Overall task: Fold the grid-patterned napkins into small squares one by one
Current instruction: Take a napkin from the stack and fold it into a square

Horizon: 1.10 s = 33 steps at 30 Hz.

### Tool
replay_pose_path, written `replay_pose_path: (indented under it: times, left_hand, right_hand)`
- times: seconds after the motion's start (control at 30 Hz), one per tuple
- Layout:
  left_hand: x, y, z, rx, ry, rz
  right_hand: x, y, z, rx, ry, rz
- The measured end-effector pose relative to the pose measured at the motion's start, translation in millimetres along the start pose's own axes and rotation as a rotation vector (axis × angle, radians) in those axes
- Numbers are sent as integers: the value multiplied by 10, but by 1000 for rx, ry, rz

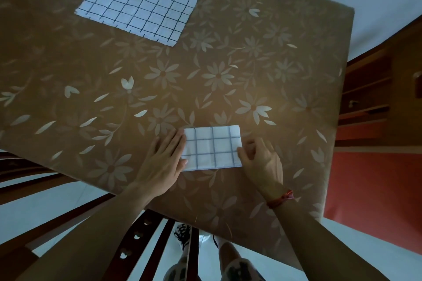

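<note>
1. The tablecloth [228,64] looks like a smooth brown sheet with a soft sheen, and its pale flower pattern shines brighter.
2. The folded napkin [212,147], near the tablecloth's close edge, is matt white cloth with dark grid lines.
3. The flat napkin [146,0], at the tablecloth's far side, is the same matt cloth, faintly rippled.
4. The chair [131,245], below the tablecloth's near edge, is dark, glossy wood.
5. The bracelet [279,198], over that edge, is red cord.
6. The cabinet [370,89], right of the tablecloth, is reddish wood.
</note>
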<state>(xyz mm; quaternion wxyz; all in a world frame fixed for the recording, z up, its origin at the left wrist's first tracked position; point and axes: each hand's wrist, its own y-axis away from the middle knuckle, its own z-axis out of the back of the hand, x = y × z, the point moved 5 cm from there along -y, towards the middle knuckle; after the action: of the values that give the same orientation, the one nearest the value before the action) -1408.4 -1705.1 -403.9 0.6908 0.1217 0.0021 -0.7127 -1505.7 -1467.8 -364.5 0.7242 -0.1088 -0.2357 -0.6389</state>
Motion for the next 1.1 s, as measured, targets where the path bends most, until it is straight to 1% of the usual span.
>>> replay_pose_path:
  times: [0.07,0.1,0.13,0.2,0.3,0.53,0.67,0.9,1.1]
  left_hand:
    - [-4,1,-10,5,-11,3]
    - [-6,2,-18,9,-18,4]
    - [-4,2,-36,14,-26,5]
    - [2,4,-72,22,-35,14]
    - [11,0,-103,30,-41,14]
    - [1,-12,-95,40,-107,13]
    - [-7,-12,-85,25,-109,10]
    - [-12,-7,-67,33,-108,19]
    - [-24,-7,-32,34,-111,24]
  right_hand:
    - [185,107,-9,-84,39,195]
    - [299,191,-64,-94,48,315]
    - [406,287,-157,-70,68,422]
    - [584,498,-428,47,165,591]
    - [707,741,-779,184,307,730]
    - [657,754,-970,286,432,726]
    - [567,732,-887,321,451,647]
    - [13,631,-556,312,570,537]
    - [-45,626,-466,273,576,485]
